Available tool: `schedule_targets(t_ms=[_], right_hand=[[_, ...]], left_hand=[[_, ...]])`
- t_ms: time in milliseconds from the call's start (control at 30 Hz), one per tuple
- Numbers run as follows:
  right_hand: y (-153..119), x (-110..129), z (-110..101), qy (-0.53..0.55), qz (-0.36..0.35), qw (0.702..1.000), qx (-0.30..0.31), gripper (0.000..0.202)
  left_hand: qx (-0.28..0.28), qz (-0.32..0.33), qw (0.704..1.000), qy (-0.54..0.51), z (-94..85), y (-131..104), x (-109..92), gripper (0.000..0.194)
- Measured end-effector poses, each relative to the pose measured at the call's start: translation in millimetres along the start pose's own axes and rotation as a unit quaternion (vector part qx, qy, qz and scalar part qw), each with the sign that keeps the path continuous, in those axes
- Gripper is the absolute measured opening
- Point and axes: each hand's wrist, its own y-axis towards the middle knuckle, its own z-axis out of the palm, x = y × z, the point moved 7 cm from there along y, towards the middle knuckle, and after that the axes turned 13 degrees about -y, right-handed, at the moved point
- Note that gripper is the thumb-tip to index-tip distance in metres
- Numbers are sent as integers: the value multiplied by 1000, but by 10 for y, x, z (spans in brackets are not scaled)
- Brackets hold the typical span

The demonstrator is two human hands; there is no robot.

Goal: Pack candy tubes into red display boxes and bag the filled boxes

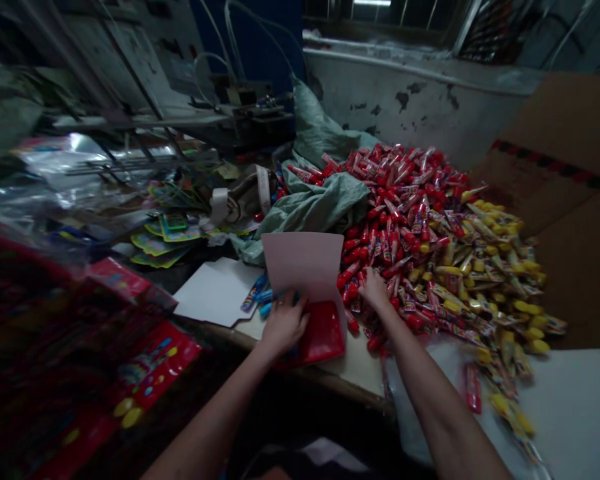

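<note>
A small red box (325, 330) stands near the table's front edge, its pale lid (304, 261) raised at the back. My left hand (284, 323) is over the box's left side, fingers curled down among blue tubes (265, 297); its fingertips are partly hidden. At the near left edge of a large heap of red-capped tubes (395, 220), my right hand (373, 288) has its fingers drawn together against the tubes. How many it grips does not show clearly. Yellow-capped tubes (480, 260) make up the heap's right side.
White card (217, 290) lies left of the box. Printed red boxes (155, 367) are stacked at the near left. A green woven sack (310, 207) lies behind the lid. Brown cardboard (565, 220) stands at the right, and a machine (245, 100) at the back.
</note>
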Motion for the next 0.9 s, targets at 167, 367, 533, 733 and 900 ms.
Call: schedule_targets(t_ms=[167,367,533,733,900], right_hand=[[-256,-100,-114,-6,2,1000,-22,52],[-791,-310,-591,223,28,951,-211,38],[-1107,69,-409,360,-56,921,-137,26],[-986,730,-129,224,-219,944,-103,11],[-732,946,-34,157,-341,926,-39,35]], left_hand=[[-10,14,1000,12,23,-8,-35,48],[-56,24,992,-112,-10,70,93,44],[-257,-10,932,-257,-350,-64,370,36],[-311,-175,847,-394,-260,-146,897,53],[-147,-180,815,-530,111,42,911,44]])
